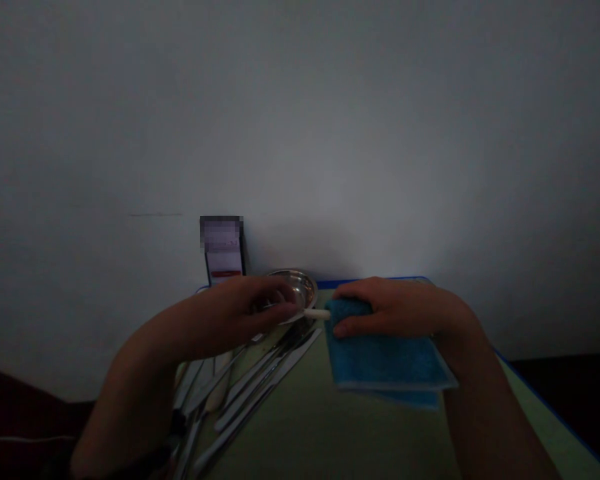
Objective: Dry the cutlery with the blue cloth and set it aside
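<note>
Between my two hands runs a slim cream-coloured handle (318, 313), level above the table. The fingertips of my left hand (260, 303) are closed on one end of it. My right hand (405, 307) grips a folded blue cloth (380, 363) with pale edging, wrapped around the other end. The cloth hides the rest of that piece, so I cannot tell which utensil it is. Just behind my left fingers stands a shiny metal bowl (307, 287), partly covered by them. Below my left hand lie several metal table knives and other cutlery (265, 383), slanting across the table.
A phone (225, 260) leans upright against the pale wall (360, 133) at the back left. The greenish table (330, 433) has a blue edge (375, 279) that meets the wall. Something dark red (20, 413) shows at the lower left. The light is dim.
</note>
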Tool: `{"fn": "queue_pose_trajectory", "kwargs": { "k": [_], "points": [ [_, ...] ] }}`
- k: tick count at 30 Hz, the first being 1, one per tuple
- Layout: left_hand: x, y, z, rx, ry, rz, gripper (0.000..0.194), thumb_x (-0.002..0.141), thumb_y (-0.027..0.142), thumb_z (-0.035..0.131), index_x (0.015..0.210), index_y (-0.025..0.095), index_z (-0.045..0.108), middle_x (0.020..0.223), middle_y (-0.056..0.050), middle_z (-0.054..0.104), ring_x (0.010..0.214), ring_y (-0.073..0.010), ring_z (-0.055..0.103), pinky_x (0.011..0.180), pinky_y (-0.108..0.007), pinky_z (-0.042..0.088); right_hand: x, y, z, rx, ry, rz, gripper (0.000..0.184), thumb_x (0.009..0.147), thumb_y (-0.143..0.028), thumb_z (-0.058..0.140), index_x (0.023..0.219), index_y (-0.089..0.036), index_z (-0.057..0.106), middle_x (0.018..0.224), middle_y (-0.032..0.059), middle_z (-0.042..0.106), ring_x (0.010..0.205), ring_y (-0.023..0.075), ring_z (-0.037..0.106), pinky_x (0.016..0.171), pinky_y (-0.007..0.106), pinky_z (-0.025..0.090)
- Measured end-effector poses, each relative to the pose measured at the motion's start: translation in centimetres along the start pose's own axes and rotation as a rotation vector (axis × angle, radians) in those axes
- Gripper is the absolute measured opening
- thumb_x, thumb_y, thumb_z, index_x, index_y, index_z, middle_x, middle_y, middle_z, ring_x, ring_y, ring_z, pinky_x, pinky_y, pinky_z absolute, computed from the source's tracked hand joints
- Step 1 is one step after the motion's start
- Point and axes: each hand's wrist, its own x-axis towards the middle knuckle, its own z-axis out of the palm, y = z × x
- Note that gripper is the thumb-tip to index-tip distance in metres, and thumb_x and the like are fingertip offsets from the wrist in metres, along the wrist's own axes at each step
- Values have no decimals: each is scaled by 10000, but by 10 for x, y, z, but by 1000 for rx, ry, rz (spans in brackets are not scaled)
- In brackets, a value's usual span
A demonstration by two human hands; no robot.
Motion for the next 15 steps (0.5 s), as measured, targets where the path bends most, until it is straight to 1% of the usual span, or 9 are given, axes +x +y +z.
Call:
{"fn": "queue_pose_trajectory", "kwargs": {
  "k": [2,4,8,10,12,15],
  "points": [
    [2,0,2,-22,-20,-13,328,885,439,391,892,200,616,742,23,640,647,-121,581,574,-201,416,0,-1,0,-19,15,1,446,791,-498,524,1108,-188,574,1073,64,629,902,199,584,736,270,427],
    [3,0,4,-35,-16,-37,366,894,447,360,876,198,627,764,19,653,684,-128,589,617,-206,424,-1,-1,0,-3,22,-11,433,796,-481,528,1110,-187,572,1056,60,632,882,192,587,725,267,428],
    [3,-2,5,-50,-4,-23,354,889,426,359,904,200,631,817,9,662,743,-144,592,670,-221,435,-3,4,-2,145,-14,-52,378,820,-457,512,1085,-196,579,976,26,642,819,155,590,680,237,440],
    [2,-4,4,-53,7,-2,354,884,422,358,898,198,631,798,5,654,719,-145,584,636,-219,438,-4,9,-3,216,-21,-46,361,846,-468,465,1028,-185,595,888,12,635,734,126,575,620,215,437],
    [1,-7,4,-65,14,7,365,880,425,353,874,198,638,764,3,642,675,-142,572,585,-214,433,-5,13,-3,254,10,-29,386,860,-492,420,953,-168,608,793,1,608,648,101,539,552,194,417],
    [0,-13,3,-121,19,-8,370,869,438,369,816,197,644,680,8,608,597,-130,545,520,-205,422,-4,18,-4,297,48,-37,390,853,-499,431,922,-160,610,753,-8,587,621,89,515,524,181,405]
  ]
}}
